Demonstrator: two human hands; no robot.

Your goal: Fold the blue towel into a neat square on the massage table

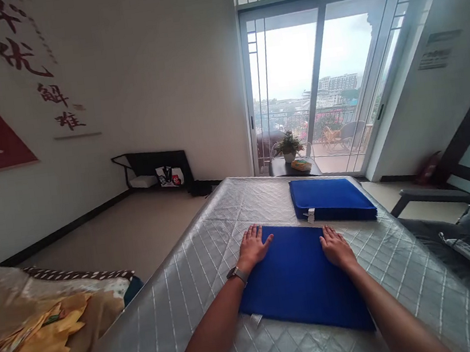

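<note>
Two open grips, left (pixel 253 247), right (pixel 335 246), flat on cloth (pixel 301 285)

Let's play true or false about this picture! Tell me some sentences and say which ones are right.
1. The left hand and right hand lie flat on the near blue cloth. True.
2. The near blue cloth lies on a wooden table. False: it lies on a silver quilted cover.
3. The watch is on the right wrist. False: it is on the left wrist.
4. A second blue pile lies farther away, touched by neither hand. True.
</note>
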